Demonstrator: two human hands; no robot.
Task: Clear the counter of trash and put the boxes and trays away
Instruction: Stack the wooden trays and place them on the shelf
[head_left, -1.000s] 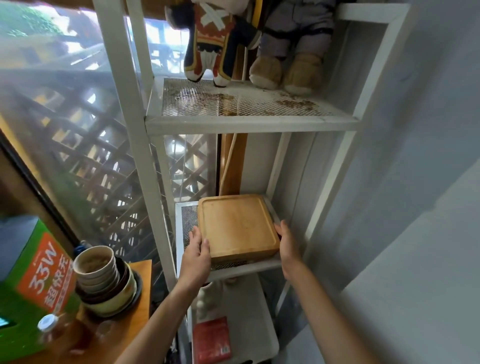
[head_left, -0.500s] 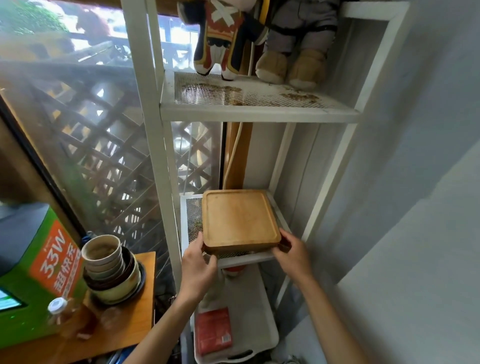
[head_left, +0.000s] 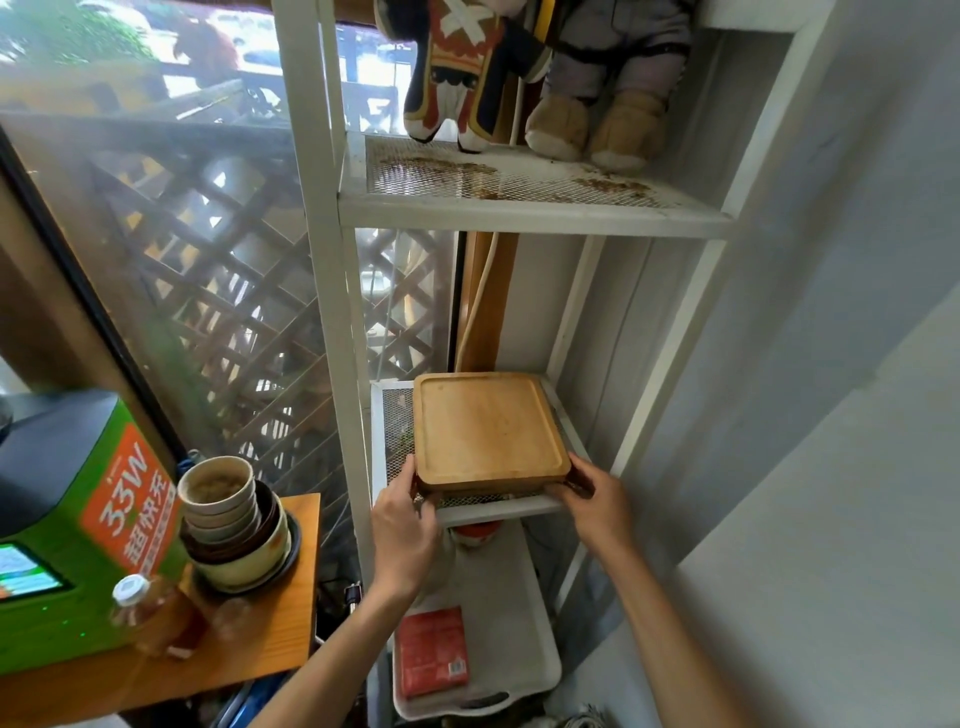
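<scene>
On the mesh shelf (head_left: 462, 512), both hands' fingers (head_left: 408, 475) grip the wooden tray's (head_left: 488, 428) near corners.

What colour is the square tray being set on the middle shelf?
Light natural wood, honey-tan, on the wooden tray; it shows best in the head view.

wooden tray (head_left: 488, 427) fills middle mesh shelf (head_left: 392, 415), open gap above, narrow strip left

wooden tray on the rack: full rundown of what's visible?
The wooden tray is square with rounded corners, light wood by its look, with a shallow recessed top and raised rim. It lies flat on the middle mesh shelf of the white rack, front edge near the shelf's lip. The left hand grips its front-left corner, the right hand its front-right corner.
</scene>
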